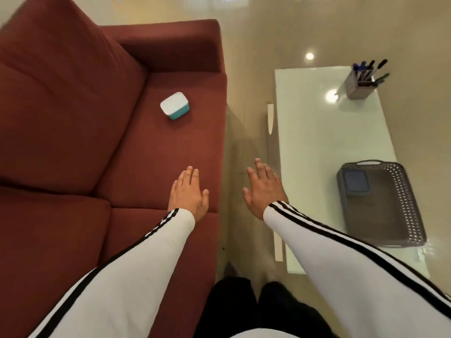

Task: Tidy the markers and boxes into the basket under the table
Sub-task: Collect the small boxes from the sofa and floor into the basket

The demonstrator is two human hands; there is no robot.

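Note:
A small white-lidded teal box [175,105] lies on the seat of the dark red sofa [73,118]. Several markers [371,69] stand in a grey holder [358,85] at the far end of the glass table [324,142]. A grey perforated basket [390,215] shows at the table's near end, with a dark blue box [355,181] inside it. My left hand [189,193] hovers flat over the sofa seat, fingers straight, empty. My right hand [263,189] is stretched out over the gap between sofa and table, also empty.
Glossy beige floor [249,57] runs between the sofa and the table and beyond. My dark trouser legs [256,308] stand in that gap at the bottom of the view. The sofa's armrest [175,42] rises at the far end.

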